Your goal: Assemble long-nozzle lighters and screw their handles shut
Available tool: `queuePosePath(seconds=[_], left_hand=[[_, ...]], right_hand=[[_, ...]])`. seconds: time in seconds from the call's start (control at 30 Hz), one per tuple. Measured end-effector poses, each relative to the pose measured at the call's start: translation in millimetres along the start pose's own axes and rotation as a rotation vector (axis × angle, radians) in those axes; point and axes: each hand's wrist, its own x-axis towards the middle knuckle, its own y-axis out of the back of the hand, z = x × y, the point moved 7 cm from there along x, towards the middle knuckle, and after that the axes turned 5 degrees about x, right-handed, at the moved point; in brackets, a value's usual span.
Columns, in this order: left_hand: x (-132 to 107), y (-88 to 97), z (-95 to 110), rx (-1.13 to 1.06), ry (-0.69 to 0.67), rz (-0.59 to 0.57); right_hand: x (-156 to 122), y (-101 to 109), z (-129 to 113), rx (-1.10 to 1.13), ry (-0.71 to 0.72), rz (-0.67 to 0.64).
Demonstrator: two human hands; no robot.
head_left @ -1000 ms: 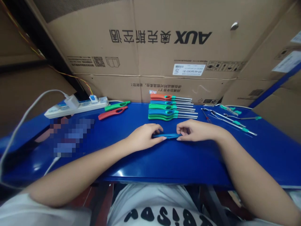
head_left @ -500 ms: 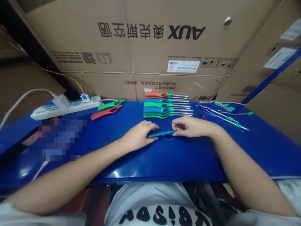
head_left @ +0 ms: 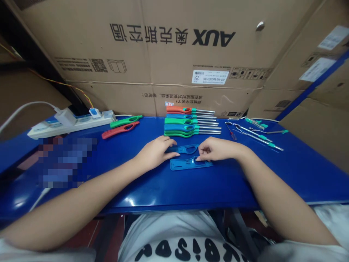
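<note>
Two blue plastic lighter handle halves lie side by side before me, inner faces up. The farther blue handle half (head_left: pixel 181 149) has a long finger hole, and its left end sits between the fingers and thumb of my left hand (head_left: pixel 156 153). My right hand (head_left: pixel 215 149) is closed, its curled fingers at the right end of that same half. Its thumb tip touches the nearer blue handle half (head_left: pixel 184 164) around the finger hole. Just beyond my hands, several lighters (head_left: pixel 178 127) with red, blue and green handles and metal tubes are stacked.
Green (head_left: pixel 124 122) and red (head_left: pixel 117 131) handles lie at left beside a white power strip (head_left: pixel 76 123). Metal lighter tubes (head_left: pixel 259 136) with wires and a small screwdriver (head_left: pixel 232 134) lie at right. A cardboard sheet (head_left: pixel 152 65) stands behind the blue table (head_left: pixel 191 193).
The blue handle, held edge-on between both hands before, is now apart as two halves lying flat. My right thumb has moved down onto the nearer one.
</note>
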Motion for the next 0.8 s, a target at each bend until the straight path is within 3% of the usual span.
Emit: queuePosePath(seconds=[0.1, 0.17, 0.27, 0.33, 0.47, 0.6, 0.8], left_hand=[[-0.4, 11.5, 2.0, 0.078, 0.003, 0.03], [-1.6, 20.9, 8.3, 0.114, -0.016, 0.065], [-4.8, 25.5, 23.9, 0.125, -0.079, 0.049], [-7.5, 21.7, 34.6, 0.118, -0.137, -0.003], [-10.1, 12.1, 39.8, 0.096, -0.182, -0.083], [-8.9, 11.2, 31.9, 0.133, -0.188, -0.094], [-8.2, 17.3, 24.6, 0.163, -0.154, -0.112]], right_hand=[[4.2, 1.4, -4.4, 0.01, 0.053, 0.04], [1.7, 12.8, -3.1, 0.023, 0.078, 0.112], [-14.2, 50.9, 15.1, -0.058, 0.01, 0.386], [-34.7, 81.8, 42.0, -0.184, -0.173, 0.621], [-84.3, 122.8, 110.0, -0.392, -0.671, 0.877], [-111.2, 129.7, 158.7, -0.257, -0.862, 0.88], [-122.3, 127.8, 175.1, -0.169, -0.895, 0.846]])
